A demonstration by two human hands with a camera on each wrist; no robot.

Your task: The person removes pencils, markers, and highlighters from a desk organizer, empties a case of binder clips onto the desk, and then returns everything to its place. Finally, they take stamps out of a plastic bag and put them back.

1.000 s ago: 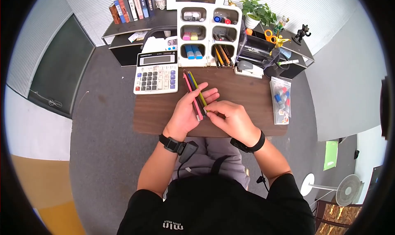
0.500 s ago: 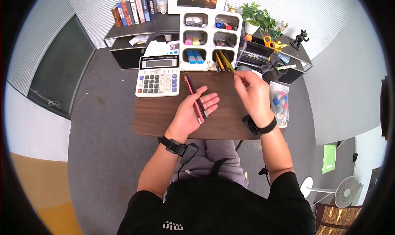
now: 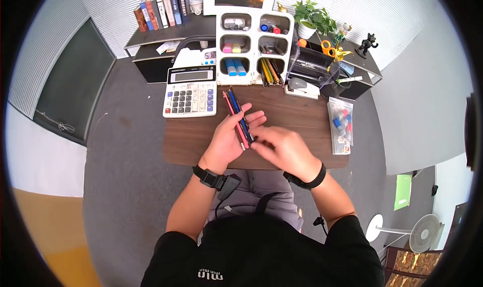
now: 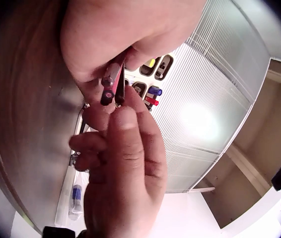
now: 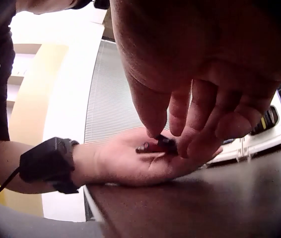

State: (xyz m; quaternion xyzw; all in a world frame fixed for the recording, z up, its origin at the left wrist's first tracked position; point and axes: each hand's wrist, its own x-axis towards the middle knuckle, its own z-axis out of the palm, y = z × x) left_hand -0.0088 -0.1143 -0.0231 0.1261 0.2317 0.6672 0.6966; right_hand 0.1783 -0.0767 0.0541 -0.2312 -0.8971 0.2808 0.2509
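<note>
My left hand [image 3: 226, 138] lies palm up over the table, its thumb laid across a small bundle of colored pencils. A pink pencil [image 3: 229, 103] is on the left of the bundle and a blue pencil [image 3: 235, 100] beside it, with darker barrels partly hidden under them. The pencils' far ends point toward the organizer. My right hand [image 3: 289, 146] is at their near ends; thumb and fingertips close on the blue pencil's end. In the left wrist view the pink pencil's end [image 4: 109, 94] shows near the right thumb [image 4: 125, 121].
A white organizer [image 3: 255, 48] stands at the back; pencils [image 3: 270, 72] fill its lower right compartment. A calculator [image 3: 190, 92] lies at left and a bag of markers [image 3: 341, 126] at right. A stapler [image 3: 302, 87] sits by the organizer.
My right hand took a yellow-green pencil from the left hand to the organizer's lower right compartment, left it there and came back to the bundle. The left hand has stayed about in place.
</note>
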